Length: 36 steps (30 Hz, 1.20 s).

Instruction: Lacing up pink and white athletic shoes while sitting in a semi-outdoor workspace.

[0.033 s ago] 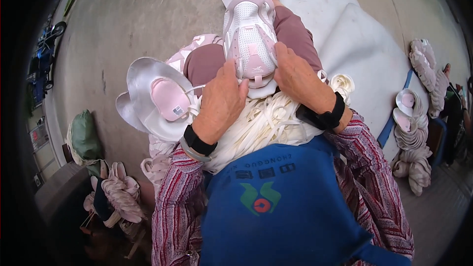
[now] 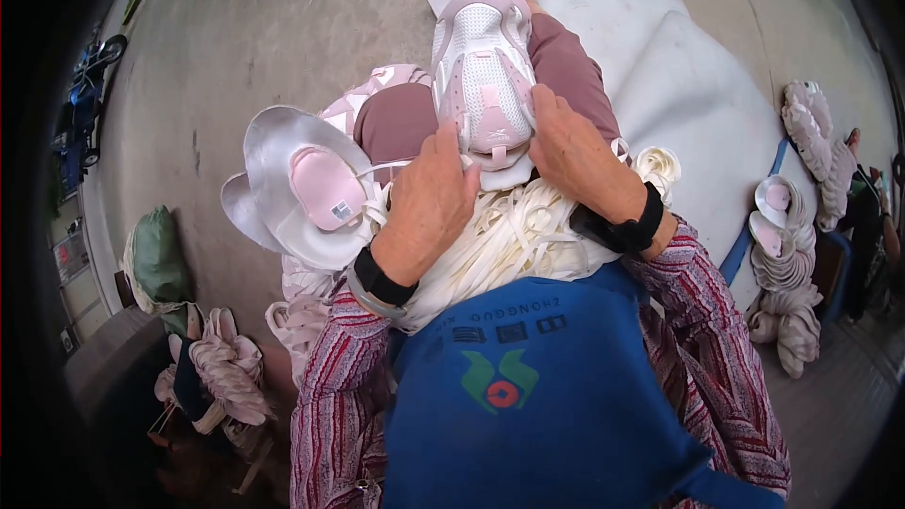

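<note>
Nearest to you, below your blue apron's point(image 2: 537, 396) upper edge, nothing needs care; just beyond it, a heap of cream laces point(image 2: 514, 226) lies loose in your lap, so I advise you to lift your wrists enough not to catch its loops. Your left hand point(image 2: 429, 184) and right hand point(image 2: 580, 146) come next, each with fingers closed on one side of the pink-and-white sneaker upper point(image 2: 485, 52), near its tongue point(image 2: 495, 135). The fingertips are partly hidden, so I cannot tell whether they also pinch a lace end.

To do this step well, I think you should pull both sides equally, and let the tongue lie flat and centred between them.

The upper rests between your thighs, over the far border of the heap. Its long axis runs away from your body, leaning slightly to the left; the rounded toe points away from you, the tongue's pull tab point(image 2: 500, 158) toward you.
</note>
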Motion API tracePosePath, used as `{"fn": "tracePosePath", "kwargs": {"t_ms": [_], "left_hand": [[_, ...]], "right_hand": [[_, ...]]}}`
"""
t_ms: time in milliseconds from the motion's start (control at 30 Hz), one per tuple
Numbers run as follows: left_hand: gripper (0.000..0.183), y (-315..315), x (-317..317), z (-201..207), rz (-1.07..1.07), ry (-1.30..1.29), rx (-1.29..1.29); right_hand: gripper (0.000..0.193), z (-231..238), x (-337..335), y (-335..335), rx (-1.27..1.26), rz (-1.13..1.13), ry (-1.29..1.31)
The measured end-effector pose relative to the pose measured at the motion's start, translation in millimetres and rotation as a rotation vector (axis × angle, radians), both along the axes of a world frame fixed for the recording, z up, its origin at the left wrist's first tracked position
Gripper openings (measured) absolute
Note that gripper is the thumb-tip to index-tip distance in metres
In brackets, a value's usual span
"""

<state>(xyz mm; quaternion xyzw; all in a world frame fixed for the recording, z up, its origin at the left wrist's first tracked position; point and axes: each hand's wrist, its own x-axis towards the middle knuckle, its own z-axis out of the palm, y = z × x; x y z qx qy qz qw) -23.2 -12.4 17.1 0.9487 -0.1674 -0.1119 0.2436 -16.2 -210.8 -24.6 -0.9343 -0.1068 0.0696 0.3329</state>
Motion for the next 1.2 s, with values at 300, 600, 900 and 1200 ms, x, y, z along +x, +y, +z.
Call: {"fn": "tracePosePath", "kwargs": {"t_ms": [300,600,900,1200], "left_hand": [[0.048,31,-12,9,-0.051,0.034,-0.311],[0.030,47,-12,-2,-0.188,-0.113,-0.139],[0.021,16,-14,25,-0.215,0.181,-0.430],[0.063,-72,-14,22,-0.565,0.161,-0.205]], "right_hand": [[0.035,20,-4,6,0.014,0.005,0.038],[0.029,46,-40,-17,0.012,0.089,0.166],[0.021,46,-74,-75,0.093,-0.156,-0.028],[0.016,17,-89,-128,0.211,-0.479,0.003]]}}
